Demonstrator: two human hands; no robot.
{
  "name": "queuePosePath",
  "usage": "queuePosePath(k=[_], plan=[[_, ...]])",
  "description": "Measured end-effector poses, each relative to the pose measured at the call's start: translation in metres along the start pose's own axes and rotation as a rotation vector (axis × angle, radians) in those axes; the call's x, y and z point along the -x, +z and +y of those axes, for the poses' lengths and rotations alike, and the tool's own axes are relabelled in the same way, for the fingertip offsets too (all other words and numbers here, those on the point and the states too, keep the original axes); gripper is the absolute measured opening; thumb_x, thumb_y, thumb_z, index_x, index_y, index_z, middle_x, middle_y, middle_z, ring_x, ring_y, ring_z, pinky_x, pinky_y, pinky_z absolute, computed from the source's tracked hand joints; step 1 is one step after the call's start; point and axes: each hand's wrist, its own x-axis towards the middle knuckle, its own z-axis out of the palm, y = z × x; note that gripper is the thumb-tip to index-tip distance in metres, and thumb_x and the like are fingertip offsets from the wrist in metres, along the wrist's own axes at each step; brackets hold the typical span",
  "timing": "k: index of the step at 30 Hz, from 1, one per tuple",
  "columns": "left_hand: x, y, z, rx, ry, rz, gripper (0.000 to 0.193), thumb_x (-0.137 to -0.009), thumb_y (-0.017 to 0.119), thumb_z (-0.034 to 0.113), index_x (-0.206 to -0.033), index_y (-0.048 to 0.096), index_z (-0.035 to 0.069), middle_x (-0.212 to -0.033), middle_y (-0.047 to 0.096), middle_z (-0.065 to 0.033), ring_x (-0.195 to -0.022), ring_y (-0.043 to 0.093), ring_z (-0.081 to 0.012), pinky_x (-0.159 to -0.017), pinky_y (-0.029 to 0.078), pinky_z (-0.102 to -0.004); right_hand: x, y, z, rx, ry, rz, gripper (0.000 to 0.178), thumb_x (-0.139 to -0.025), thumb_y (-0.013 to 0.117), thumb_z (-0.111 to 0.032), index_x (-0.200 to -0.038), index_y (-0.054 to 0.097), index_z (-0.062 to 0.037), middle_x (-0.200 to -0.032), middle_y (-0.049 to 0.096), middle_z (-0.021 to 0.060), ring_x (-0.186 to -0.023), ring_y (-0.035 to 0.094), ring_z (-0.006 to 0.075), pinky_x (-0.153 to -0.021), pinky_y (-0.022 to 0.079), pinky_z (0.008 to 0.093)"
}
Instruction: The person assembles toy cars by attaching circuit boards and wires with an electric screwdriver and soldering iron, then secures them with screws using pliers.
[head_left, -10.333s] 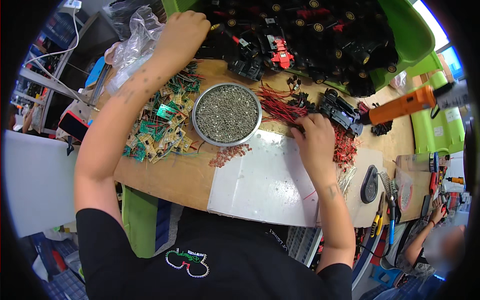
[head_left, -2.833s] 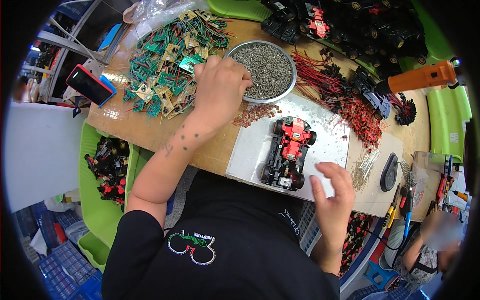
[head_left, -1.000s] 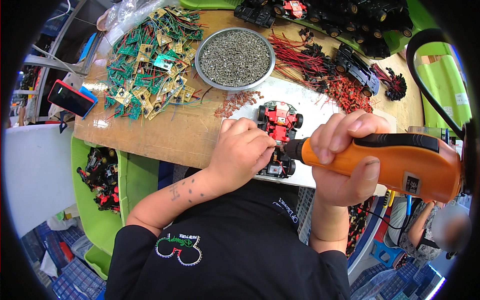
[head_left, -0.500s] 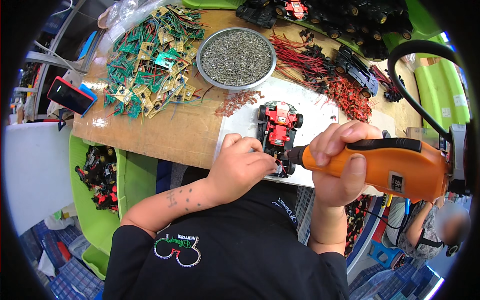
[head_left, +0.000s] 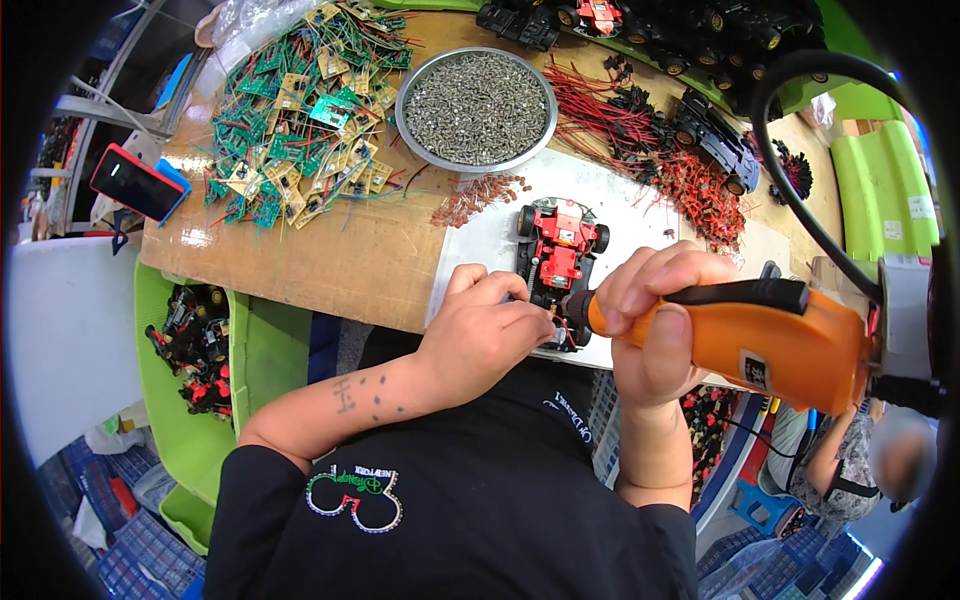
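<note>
A red and black toy car chassis (head_left: pixel 562 250) lies on a white sheet (head_left: pixel 470 262), wheels at its corners. My left hand (head_left: pixel 480 330) is closed at its near end, thumb and fingers pinched on the left edge; the fingertips partly cover that end. In my right hand (head_left: pixel 655 310) is an orange power screwdriver (head_left: pixel 770 345) with a black grip strip, held almost level. Its dark nose meets the near part of the chassis, right beside my left fingertips. Whether a screw sits under the tip is hidden.
Beyond the chassis stands a metal bowl (head_left: pixel 402 112) of small screws. Left of it lie heaped circuit boards (head_left: pixel 300 130); right, red-and-black wires (head_left: pixel 600 105) and small red parts (head_left: pixel 705 200). A black cable (head_left: pixel 765 130) arches from the tool. A green bin (head_left: pixel 180 420) holds more chassis.
The screwdriver has moved left and slightly down, its nose now farther over the chassis. My left hand stays at the chassis's near end.
</note>
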Motion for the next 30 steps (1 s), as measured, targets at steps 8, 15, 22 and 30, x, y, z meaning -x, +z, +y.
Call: queuePosePath(k=[8,15,22,30], plan=[[-0.002,-0.001,-0.005,0.032,-0.093,0.025,0.018,-0.071,0.08,0.019,-0.085,0.069,0.014,-0.085,0.068,0.0048,-0.095,0.06,-0.0198,-0.084,0.038,-0.0401,-0.001,0.003,-0.02,-0.142,0.016,0.057,0.038,-0.093,0.069,-0.033,-0.107,0.047,-0.004,-0.072,0.053,0.0038,-0.058,0.052,0.0131,-0.057,0.049,0.0299],[-0.013,-0.003,-0.005,-0.015,-0.053,0.023,0.017,-0.07,0.08,0.023,-0.077,0.068,0.013,-0.082,0.065,0.0043,-0.097,0.057,-0.0204,-0.087,0.035,-0.0404,0.002,0.005,-0.03,-0.128,0.066,0.03,0.041,-0.092,0.071,-0.037,-0.106,0.048,-0.0062,-0.073,0.052,0.003,-0.061,0.053,0.0132,-0.057,0.048,0.0297],[-0.009,-0.003,-0.006,0.084,-0.128,-0.034,0.038,-0.065,0.085,0.03,-0.096,0.071,0.013,-0.09,0.068,0.0047,-0.101,0.055,-0.0196,-0.09,0.033,-0.0403,0.007,-0.001,-0.02,-0.109,0.012,-0.017,0.033,-0.092,0.069,-0.027,-0.104,0.047,-0.0061,-0.074,0.053,0.0036,-0.062,0.054,0.0137,-0.059,0.049,0.0306],[-0.007,0.0,-0.009,0.08,-0.171,-0.045,0.055,-0.062,0.088,0.035,-0.108,0.066,0.014,-0.088,0.068,0.007,-0.1,0.055,-0.0185,-0.088,0.033,-0.0404,0.01,0.005,-0.008,0.002,-0.002,0.009,0.034,-0.093,0.065,-0.034,-0.101,0.047,-0.0062,-0.075,0.047,0.0038,-0.056,0.046,0.012,-0.05,0.039,0.0256]])
